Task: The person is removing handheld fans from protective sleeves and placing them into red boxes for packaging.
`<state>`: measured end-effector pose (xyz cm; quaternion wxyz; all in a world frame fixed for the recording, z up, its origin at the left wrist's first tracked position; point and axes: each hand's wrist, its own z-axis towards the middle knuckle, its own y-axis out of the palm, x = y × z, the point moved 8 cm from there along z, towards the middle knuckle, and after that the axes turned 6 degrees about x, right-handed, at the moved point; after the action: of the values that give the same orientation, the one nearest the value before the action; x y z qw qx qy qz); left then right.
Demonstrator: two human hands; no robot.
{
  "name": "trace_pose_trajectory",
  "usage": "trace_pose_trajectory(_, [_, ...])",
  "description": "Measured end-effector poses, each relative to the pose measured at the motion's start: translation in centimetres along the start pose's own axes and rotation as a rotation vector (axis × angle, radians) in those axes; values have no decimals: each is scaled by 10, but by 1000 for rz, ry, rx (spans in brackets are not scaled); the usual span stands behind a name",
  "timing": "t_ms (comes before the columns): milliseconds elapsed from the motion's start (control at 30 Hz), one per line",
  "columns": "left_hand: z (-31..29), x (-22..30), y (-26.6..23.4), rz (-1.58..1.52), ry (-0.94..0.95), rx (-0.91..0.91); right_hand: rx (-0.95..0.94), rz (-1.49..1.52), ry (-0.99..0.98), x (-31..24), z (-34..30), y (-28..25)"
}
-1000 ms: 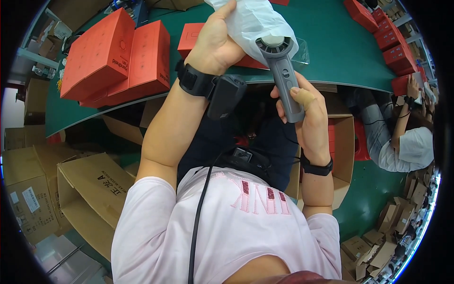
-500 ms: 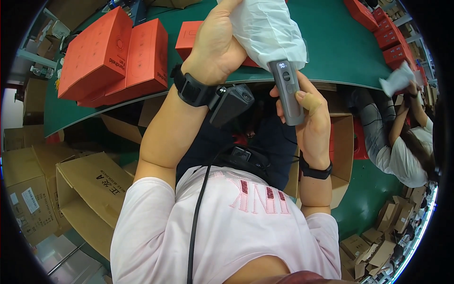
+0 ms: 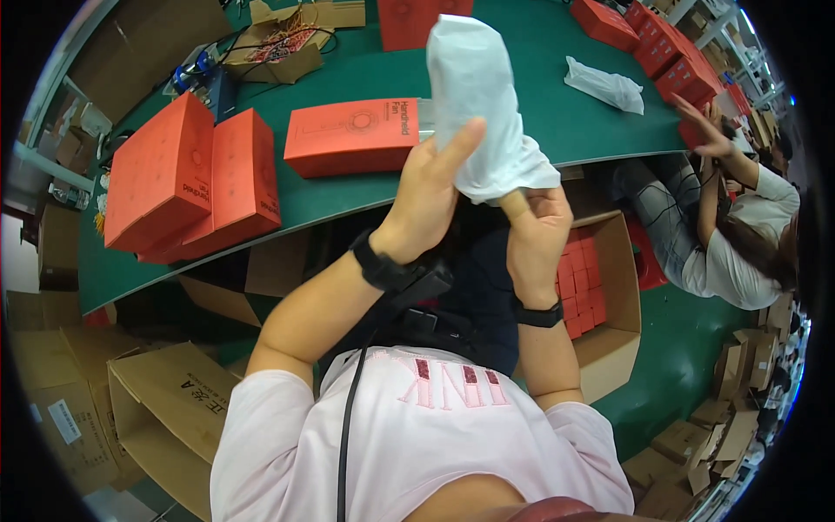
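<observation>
**Grey fan handle out of sight inside the long, soft white bag (image 3: 474, 104)**

Half a second ago the grey handle sticks out of the bag's lower end; now only wrinkled white material shows, in the upper centre of the frame. The fan therefore appears to be covered along its whole length, its outline swallowed by the folds.

The left hand (image 3: 422, 204) holds the bag from its left side, thumb across the front and the other fingers behind, mostly hidden. The right hand (image 3: 537, 230) is at the gathered lower end with its fingers close together, seemingly pinching the hem; blur leaves the exact grip unclear.

At the right, the co-worker's hand (image 3: 709, 130) no longer holds a white pouch; a flat white pouch (image 3: 604, 85) now lies on the dark green table (image 3: 365, 74).

Just left of the bag lies a long red cardboard box (image 3: 352, 139) with a line drawing. A clear plastic piece (image 3: 425, 117) shows at its right end, partly blocked by the bag and left hand. Two larger red boxes (image 3: 161, 174) crowd the table's left side. Below the table, right of centre, stands an open brown carton (image 3: 613, 348) containing small red boxes (image 3: 581, 283).
</observation>
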<state>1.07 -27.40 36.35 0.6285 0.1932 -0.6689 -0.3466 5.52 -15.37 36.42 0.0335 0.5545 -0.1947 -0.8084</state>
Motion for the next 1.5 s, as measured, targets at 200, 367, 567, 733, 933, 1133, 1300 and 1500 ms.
trace_pose_trajectory(200, [11, -18, 12, -335, -93, 109, 50, -348, -601, -43, -23, 1])
trace_pose_trajectory(367, [3, 2, 6, -221, 5, 147, 15, -1282, -667, -98, -21, -5])
trace_pose_trajectory(567, [-40, 8, 18, 632, 220, -191, -240, -618, 149, -29, -16, -23])
trace_pose_trajectory(733, [-72, 14, 26, 1356, 578, -682, -592, -355, 516, 8, -29, -46])
trace_pose_trajectory(933, [-70, 28, 13, 1925, 710, -748, -789, -172, 973, 0, -32, -6])
trace_pose_trajectory(1133, [-16, 97, -10, 1702, 776, -273, -931, -750, 420, -28, 74, 49])
trace_pose_trajectory(1300, [11, 107, -87, 2070, 608, -75, -1102, -1178, 212, -18, 147, 61])
trace_pose_trajectory(1500, [22, 85, -106, 2067, 527, -28, -1449, -1259, 121, 44, 136, 98])
